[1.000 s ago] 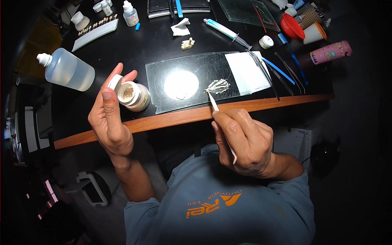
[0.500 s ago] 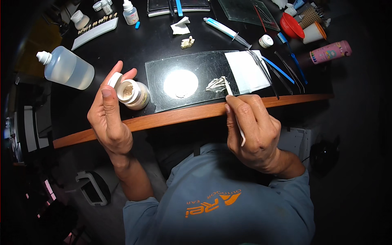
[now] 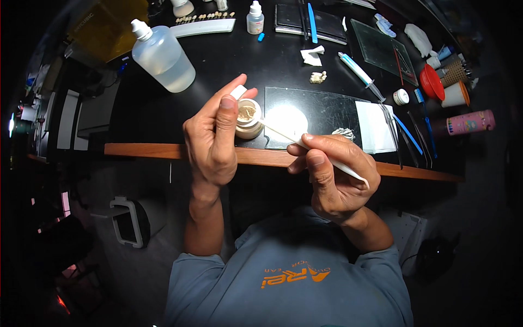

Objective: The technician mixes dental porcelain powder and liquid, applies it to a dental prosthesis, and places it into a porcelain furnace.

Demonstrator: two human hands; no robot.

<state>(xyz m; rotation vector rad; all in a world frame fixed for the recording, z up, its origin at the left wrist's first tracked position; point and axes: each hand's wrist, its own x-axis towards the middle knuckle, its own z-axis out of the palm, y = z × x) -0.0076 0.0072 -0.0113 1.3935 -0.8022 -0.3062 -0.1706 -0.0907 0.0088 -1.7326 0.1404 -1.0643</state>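
Presently, the black bench (image 3: 152,122) is extending across the upper view, its wooden front edge curving below. A glass plate (image 3: 327,103) is lying along that edge, near its middle. A translucent squeeze bottle (image 3: 163,60) is standing toward the bench's left edge. The left hand (image 3: 211,144) is extending over the front edge, thumb and fingers closed in a grip. The right hand (image 3: 346,180) is hovering farther right, digits closed in a pinch. White paper (image 3: 376,131) is covering the plate's right end. An open jar (image 3: 249,132) is standing between the left hand and the plate's left edge. The right hand is gripping a white spatula (image 3: 283,134), its tip pointing at the jar's mouth; contact with the rim cannot be told. Whitish paste (image 3: 344,132) is resting on the plate, near the paper. The left hand is gripping a white lid (image 3: 238,91) beside the jar's rim. Pale powder (image 3: 246,113) is lying inside the jar.
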